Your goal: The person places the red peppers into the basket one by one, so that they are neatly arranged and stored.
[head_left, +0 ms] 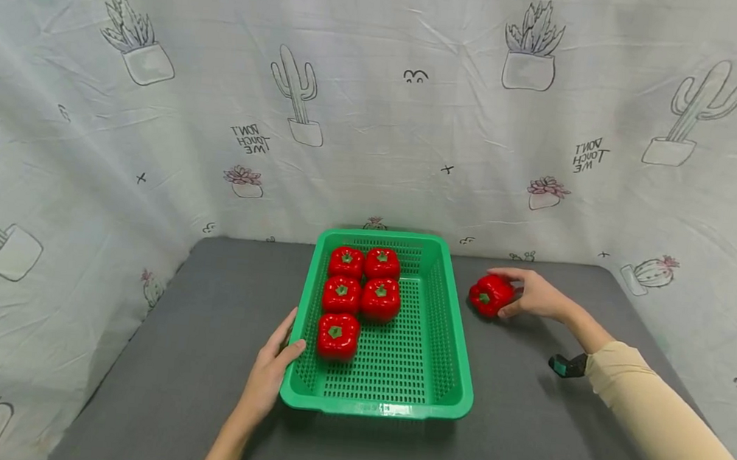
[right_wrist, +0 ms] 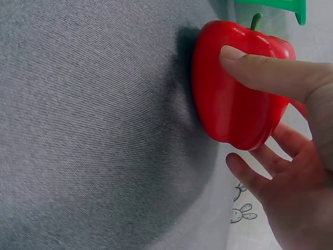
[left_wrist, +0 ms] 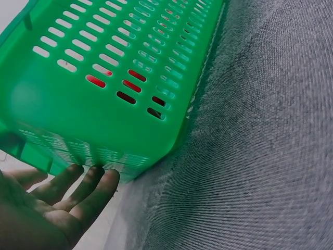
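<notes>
My right hand (head_left: 535, 296) holds a red bell pepper (head_left: 490, 295) to the right of the green basket (head_left: 414, 411). In the right wrist view the thumb (right_wrist: 276, 78) lies across the pepper (right_wrist: 234, 99), with fingers around its other side and its green stem showing. At the basket's left side, my left hand (head_left: 270, 370) grips the rim, thumb on top. The left wrist view has its fingers (left_wrist: 96, 195) against the outside of the slotted wall (left_wrist: 88, 109). Several more red peppers (head_left: 338, 337) stand in the basket's left half, stems up.
A grey cloth-covered table (head_left: 196, 361) lies under everything. Behind it hangs a pale curtain (head_left: 380, 112) printed with cacti and potted plants. A dark strap piece (head_left: 569, 365) sits at the right wrist.
</notes>
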Demonstrator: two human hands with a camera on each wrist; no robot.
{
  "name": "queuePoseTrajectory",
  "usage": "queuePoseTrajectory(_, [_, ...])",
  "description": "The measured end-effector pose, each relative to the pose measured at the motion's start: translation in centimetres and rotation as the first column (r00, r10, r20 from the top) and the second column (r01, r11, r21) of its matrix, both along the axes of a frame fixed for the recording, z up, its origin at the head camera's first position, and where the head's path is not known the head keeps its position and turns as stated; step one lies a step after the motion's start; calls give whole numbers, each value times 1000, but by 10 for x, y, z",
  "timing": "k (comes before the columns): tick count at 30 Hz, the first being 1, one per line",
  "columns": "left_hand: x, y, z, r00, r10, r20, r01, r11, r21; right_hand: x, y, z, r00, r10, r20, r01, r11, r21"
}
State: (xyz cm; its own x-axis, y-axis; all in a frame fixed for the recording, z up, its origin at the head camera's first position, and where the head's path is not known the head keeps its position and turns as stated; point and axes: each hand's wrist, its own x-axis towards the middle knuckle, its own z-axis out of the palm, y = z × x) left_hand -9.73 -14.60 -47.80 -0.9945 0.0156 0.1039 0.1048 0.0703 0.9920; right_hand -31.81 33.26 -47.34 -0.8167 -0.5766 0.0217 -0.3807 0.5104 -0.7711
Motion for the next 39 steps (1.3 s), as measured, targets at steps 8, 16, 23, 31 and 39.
queuePoseTrajectory(8, [0,1,-1,1000,-8,-9,8,1000,2,4,0,-7,999,-39,-12,39,999,-9])
queuePoseTrajectory(16, [-1,2,-2,1000,-8,-11,8,1000,12,11,0,-8,996,-93,4,93,996,-12])
queuePoseTrajectory(23, [-1,2,-2,1000,-8,-6,8,1000,14,30,-1,-13,970,-243,-19,241,969,-56])
queuePoseTrajectory(31, [-1,2,-2,1000,-10,-4,10,1000,12,80,-23,6,905,-425,28,412,858,-307])
queuePoseTrajectory(39, [-2,0,-4,1000,7,1,-7,1000,-11,123,-66,42,927,-372,51,335,760,-557])
